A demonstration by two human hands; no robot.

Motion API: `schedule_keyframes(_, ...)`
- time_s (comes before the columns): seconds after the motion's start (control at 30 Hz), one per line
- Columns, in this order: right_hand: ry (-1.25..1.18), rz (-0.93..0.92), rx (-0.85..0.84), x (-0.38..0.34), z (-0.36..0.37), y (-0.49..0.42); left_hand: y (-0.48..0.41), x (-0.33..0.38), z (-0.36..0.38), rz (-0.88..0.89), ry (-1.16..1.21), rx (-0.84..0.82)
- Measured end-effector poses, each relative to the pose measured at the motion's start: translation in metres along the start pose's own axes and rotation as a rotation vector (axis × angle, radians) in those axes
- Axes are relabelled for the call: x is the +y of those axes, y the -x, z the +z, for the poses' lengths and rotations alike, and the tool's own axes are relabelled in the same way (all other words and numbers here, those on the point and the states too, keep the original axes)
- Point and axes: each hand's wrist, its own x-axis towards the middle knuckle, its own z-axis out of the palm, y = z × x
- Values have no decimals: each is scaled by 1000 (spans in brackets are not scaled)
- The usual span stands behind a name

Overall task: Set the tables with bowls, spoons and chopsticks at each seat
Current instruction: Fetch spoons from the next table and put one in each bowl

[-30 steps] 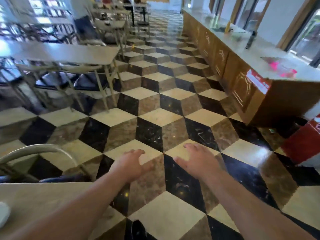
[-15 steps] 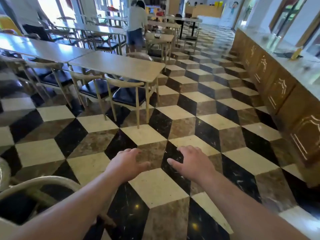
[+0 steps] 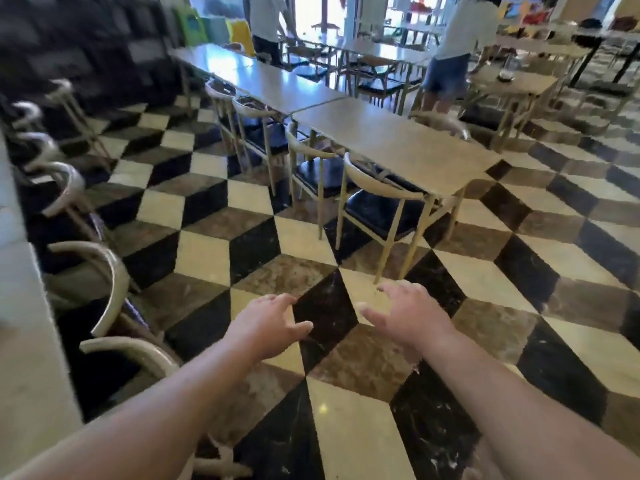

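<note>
My left hand (image 3: 268,323) and my right hand (image 3: 407,315) are stretched out in front of me above the checkered floor, palms down, fingers apart, holding nothing. A row of pale wooden tables (image 3: 398,147) runs from the centre toward the back left, bare on top, with cream chairs with dark seats (image 3: 377,206) tucked along its near side. No bowls, spoons or chopsticks are visible in this view.
A pale table edge (image 3: 20,306) with several curved chair backs (image 3: 110,268) lines the left side. Two people (image 3: 453,46) stand near tables at the back. A small table (image 3: 516,84) with an object on it stands at the right. Open floor lies ahead.
The view has swung left: the wooden counter on the right has left the frame and the row of tables is now centred. Both hands stay outstretched and empty.
</note>
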Motion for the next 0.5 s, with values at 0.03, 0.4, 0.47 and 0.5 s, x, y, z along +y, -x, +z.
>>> schedule_keyframes(0.03,26,-39,-8,-8,-3,-24,-11,-7,-3,-48,18,14)
schedule_keyframes(0.4,166,-437,-207,-188,28,-219,-106,-145,-56,-425,182,79)
schedule_keyframes(0.47,181,-491,-222,-227,31,-254,-134,-179,-71,-474,222,95)
schedule_keyframes(0.5,189,-509,-224,-243,31,-269,-145,-191,-78,-489,241,99)
